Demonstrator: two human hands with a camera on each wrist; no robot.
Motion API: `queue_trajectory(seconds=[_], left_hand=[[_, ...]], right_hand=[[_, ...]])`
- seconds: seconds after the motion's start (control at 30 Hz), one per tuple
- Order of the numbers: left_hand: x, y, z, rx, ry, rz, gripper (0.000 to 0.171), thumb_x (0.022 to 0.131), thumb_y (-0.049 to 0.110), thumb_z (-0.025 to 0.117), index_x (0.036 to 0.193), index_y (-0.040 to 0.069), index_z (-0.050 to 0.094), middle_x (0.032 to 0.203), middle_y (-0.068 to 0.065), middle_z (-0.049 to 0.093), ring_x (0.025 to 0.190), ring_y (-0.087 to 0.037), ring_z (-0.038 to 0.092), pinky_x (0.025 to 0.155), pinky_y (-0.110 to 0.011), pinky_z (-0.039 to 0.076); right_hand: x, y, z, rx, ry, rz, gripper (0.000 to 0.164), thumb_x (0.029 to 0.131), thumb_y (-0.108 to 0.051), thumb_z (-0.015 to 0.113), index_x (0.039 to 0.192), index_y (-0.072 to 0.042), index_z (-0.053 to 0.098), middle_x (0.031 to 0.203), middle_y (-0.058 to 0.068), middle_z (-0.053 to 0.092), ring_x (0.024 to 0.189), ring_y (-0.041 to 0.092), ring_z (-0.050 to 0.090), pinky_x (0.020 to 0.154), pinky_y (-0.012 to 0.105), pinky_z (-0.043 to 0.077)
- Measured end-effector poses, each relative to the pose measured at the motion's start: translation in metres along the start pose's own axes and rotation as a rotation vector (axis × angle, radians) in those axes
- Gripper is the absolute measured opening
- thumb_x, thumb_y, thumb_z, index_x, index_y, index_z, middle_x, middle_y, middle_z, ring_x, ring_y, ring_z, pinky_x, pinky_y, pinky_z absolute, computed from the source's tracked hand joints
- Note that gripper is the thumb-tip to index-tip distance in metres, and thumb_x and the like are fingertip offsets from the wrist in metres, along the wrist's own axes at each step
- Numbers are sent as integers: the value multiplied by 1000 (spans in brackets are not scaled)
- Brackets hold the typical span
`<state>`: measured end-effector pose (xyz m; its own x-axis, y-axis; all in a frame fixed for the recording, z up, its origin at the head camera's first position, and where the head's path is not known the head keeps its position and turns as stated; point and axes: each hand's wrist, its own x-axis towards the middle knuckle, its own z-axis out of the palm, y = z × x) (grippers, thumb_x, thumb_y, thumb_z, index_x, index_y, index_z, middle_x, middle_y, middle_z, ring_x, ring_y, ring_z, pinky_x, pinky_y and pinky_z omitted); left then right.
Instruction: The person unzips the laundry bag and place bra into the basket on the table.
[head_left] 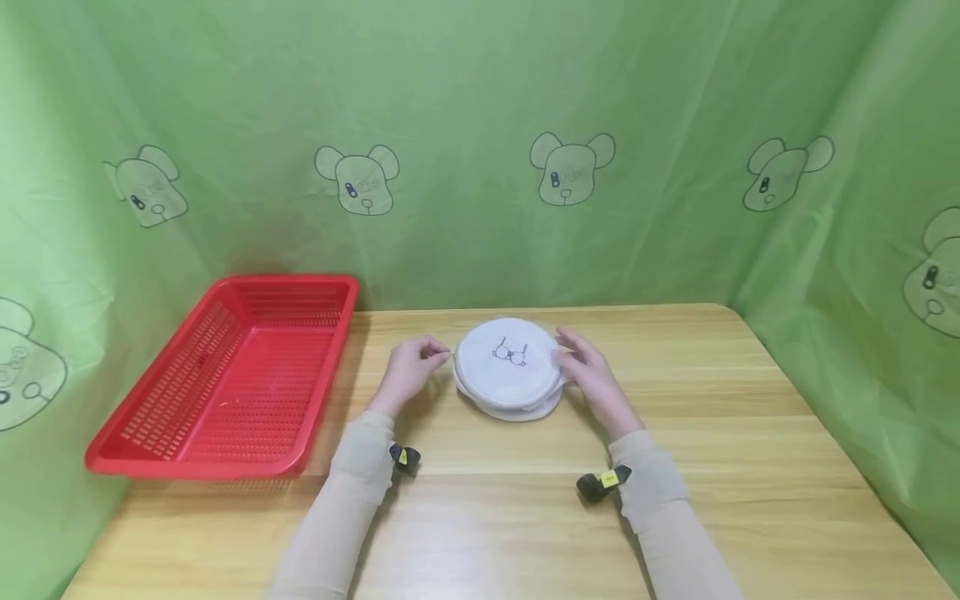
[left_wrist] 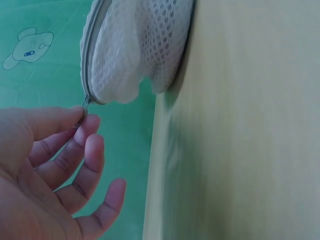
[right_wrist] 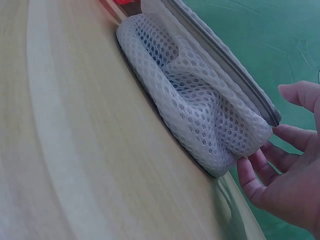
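Observation:
A round white mesh laundry bag (head_left: pixel 510 367) lies collapsed on the table, a dark line drawing on its lid. In the left wrist view, its zipper (left_wrist: pixel 89 55) runs round the rim. My left hand (head_left: pixel 411 367) is at the bag's left side, thumb and forefinger pinching the zipper pull (left_wrist: pixel 86 103); the other fingers are loosely bent. On the opposite side, my right hand (head_left: pixel 592 379) rests relaxed fingers against the mesh wall (right_wrist: pixel 200 110), the thumb standing away from it in the right wrist view. The bag's far side is hidden.
A red plastic basket (head_left: pixel 330 367) with slotted walls stands on the left part of the wooden table (head_left: pixel 712 467). Green curtains (head_left: pixel 465 83) with bear-head prints hang behind the table and along both sides.

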<state>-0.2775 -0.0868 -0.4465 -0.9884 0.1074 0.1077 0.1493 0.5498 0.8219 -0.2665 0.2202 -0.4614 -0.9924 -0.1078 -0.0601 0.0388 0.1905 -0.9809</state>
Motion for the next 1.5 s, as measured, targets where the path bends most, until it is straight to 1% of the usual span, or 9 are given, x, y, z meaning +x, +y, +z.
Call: queue_trajectory(seconds=[0.2, 0.3, 0.53, 0.7, 0.9, 1.03, 1.13, 1.3, 1.5], left_hand=[[7, 0, 5, -27, 48, -35, 15, 90, 16, 67, 101, 6, 71, 97, -11, 71, 92, -24, 63, 87, -39, 52], [10, 0, 8, -46, 68, -50, 15, 90, 15, 67, 101, 6, 72, 97, -12, 72, 93, -25, 63, 87, -39, 52], [16, 2, 13, -127, 103, -103, 15, 88, 13, 68, 100, 5, 72, 98, -14, 72, 88, -24, 64, 83, -37, 54], [20, 2, 17, -204, 123, -158, 17, 88, 14, 69, 101, 4, 71, 99, -14, 72, 89, -24, 65, 84, -34, 53], [24, 1, 21, -323, 133, -224, 19, 88, 15, 69, 104, 6, 70, 103, -14, 71, 95, -25, 65, 85, -33, 53], [24, -1, 22, -341, 144, -217, 18, 87, 14, 70, 103, 5, 70, 103, -14, 72, 92, -21, 65, 84, -31, 54], [24, -2, 23, -351, 147, -204, 18, 87, 13, 70, 104, 4, 71, 103, -14, 71, 89, -20, 65, 83, -31, 55], [21, -3, 21, -366, 142, -191, 19, 87, 13, 70, 103, 4, 70, 102, -14, 70, 88, -18, 63, 84, -34, 55], [18, -4, 21, -382, 125, -177, 19, 87, 11, 70, 103, 1, 70, 105, -16, 71, 91, -19, 64, 89, -40, 55]], right_hand=[[1, 0, 2, 16, -25, 12, 65, 98, -29, 56, 154, -15, 26, 156, 18, 32, 132, 32, 42, 93, 18, 46], [1, 0, 2, 27, -21, 29, 65, 98, -27, 56, 154, -15, 26, 153, 20, 34, 125, 28, 48, 90, 17, 48], [2, 2, 1, 48, -38, 52, 66, 98, -25, 56, 154, -12, 25, 148, 23, 39, 99, 9, 58, 87, 19, 51], [4, 4, 0, 63, -52, 72, 65, 98, -27, 56, 153, -10, 26, 145, 21, 43, 94, 7, 60, 87, 21, 52], [3, 4, 1, 17, -49, 119, 65, 97, -33, 57, 149, -4, 31, 144, 19, 45, 95, 8, 59, 88, 21, 50], [3, 3, 1, 4, -49, 138, 64, 96, -31, 59, 147, -2, 34, 139, 20, 49, 93, 9, 59, 86, 22, 51], [3, 3, 0, 12, -61, 124, 63, 95, -27, 61, 146, 0, 35, 136, 23, 51, 92, 10, 61, 86, 23, 53], [2, 1, 0, 33, -65, 110, 60, 93, -19, 63, 143, 3, 38, 130, 22, 56, 89, 9, 63, 84, 23, 54], [2, 2, 0, 27, -49, 105, 56, 91, -16, 64, 138, 4, 42, 108, 4, 65, 84, 7, 63, 80, 23, 54]])
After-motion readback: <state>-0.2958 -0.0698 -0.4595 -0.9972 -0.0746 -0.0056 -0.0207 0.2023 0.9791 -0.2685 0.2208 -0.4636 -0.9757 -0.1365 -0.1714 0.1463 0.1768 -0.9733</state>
